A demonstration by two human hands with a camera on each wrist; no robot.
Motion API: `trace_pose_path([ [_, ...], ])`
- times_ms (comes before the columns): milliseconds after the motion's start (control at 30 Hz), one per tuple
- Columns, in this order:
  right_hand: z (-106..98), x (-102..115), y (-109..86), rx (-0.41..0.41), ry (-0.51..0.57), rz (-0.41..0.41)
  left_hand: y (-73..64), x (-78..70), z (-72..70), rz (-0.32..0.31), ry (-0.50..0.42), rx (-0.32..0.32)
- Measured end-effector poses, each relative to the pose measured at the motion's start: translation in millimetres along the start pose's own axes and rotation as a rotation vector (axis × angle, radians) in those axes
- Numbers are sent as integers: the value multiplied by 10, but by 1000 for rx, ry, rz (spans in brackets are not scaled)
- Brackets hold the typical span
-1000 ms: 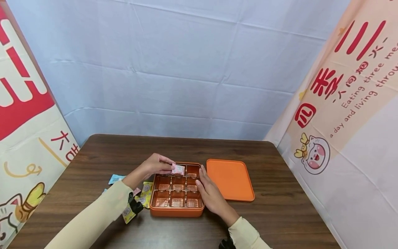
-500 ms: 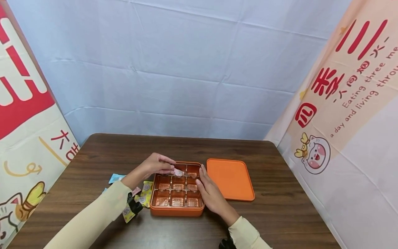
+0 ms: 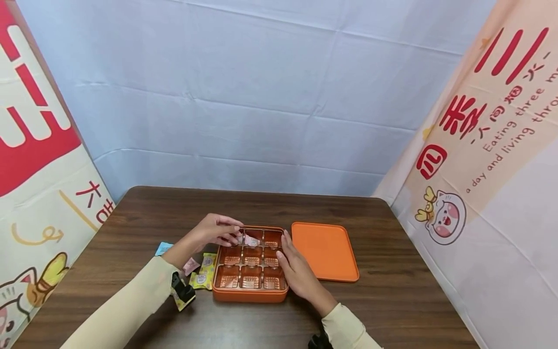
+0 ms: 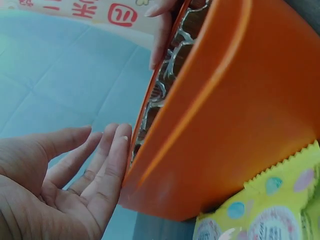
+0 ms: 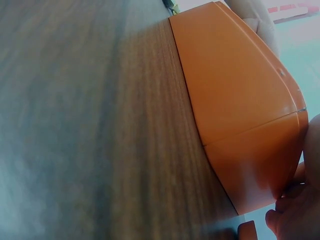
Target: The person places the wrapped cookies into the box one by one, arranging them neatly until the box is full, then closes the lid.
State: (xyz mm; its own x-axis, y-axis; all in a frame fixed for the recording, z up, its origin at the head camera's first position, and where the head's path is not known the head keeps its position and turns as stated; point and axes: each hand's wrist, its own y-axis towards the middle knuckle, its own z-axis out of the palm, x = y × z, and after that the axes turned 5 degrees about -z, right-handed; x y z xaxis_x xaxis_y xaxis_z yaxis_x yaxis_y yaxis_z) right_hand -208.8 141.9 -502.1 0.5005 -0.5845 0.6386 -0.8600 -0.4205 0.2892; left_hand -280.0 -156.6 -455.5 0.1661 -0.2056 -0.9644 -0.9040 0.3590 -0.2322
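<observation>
An orange box [image 3: 249, 296] with a brown tray of several square compartments stands on the table. A small pink packet [image 3: 251, 241] lies in the back middle compartment. Something pale shows in the back left compartment, mostly hidden by fingers. My left hand [image 3: 214, 230] is over the box's back left corner, fingers loosely extended; in the left wrist view its fingertips are at the rim with nothing gripped. My right hand [image 3: 299, 272] rests along the box's right side, fingers straight. The right wrist view shows the box's orange outer wall [image 5: 235, 85] beside that hand.
Left of the box lie yellow packets [image 3: 207, 266], a pink packet [image 3: 190, 266] and a blue packet [image 3: 163, 248], some partly under the left forearm. An orange lid [image 3: 324, 252] lies to the right. A pale cloth [image 3: 261, 97] hangs behind the table.
My left hand has let go of the pink packet, which now lies in the back middle compartment, and has moved slightly left with its fingers loosened. The right hand stays against the box.
</observation>
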Motion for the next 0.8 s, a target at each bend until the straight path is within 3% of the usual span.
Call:
trace_pose_path([
  [500,13,1,0,-8,25,-7,-72,53,-169,40,36,-101],
  [800,-2,-4,3,-12,20,-6,-55,58,-303,20,5,-142],
])
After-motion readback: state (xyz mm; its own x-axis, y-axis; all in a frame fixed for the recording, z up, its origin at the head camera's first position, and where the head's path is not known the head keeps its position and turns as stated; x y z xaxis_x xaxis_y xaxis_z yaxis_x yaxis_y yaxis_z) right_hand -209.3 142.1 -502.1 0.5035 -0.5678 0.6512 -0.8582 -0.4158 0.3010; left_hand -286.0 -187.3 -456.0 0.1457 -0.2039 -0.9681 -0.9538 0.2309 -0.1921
